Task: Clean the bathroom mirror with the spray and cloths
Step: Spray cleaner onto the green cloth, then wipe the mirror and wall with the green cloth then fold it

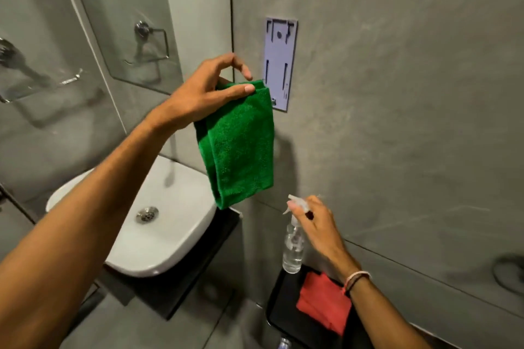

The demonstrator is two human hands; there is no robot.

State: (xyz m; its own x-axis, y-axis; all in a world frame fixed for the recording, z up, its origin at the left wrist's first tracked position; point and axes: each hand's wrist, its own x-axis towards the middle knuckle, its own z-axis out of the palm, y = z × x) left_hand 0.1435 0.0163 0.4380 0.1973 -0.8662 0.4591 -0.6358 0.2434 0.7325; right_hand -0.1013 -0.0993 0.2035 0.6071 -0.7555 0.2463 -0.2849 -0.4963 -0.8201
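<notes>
My left hand [209,91] pinches the top edge of a folded green cloth [241,147], which hangs down in front of the grey wall beside the mirror [85,37]. My right hand [314,224] grips the head of a clear spray bottle [293,246] whose base rests on a black tray [279,309]. A folded red cloth [323,303] lies on that tray, partly hidden by my right wrist. The mirror fills the upper left and reflects a towel ring and taps.
A white basin [170,235] with a metal drain sits on a dark counter [198,278] below the mirror. A pale plastic wall bracket [280,62] is fixed to the grey wall just right of the green cloth. Grey floor shows below.
</notes>
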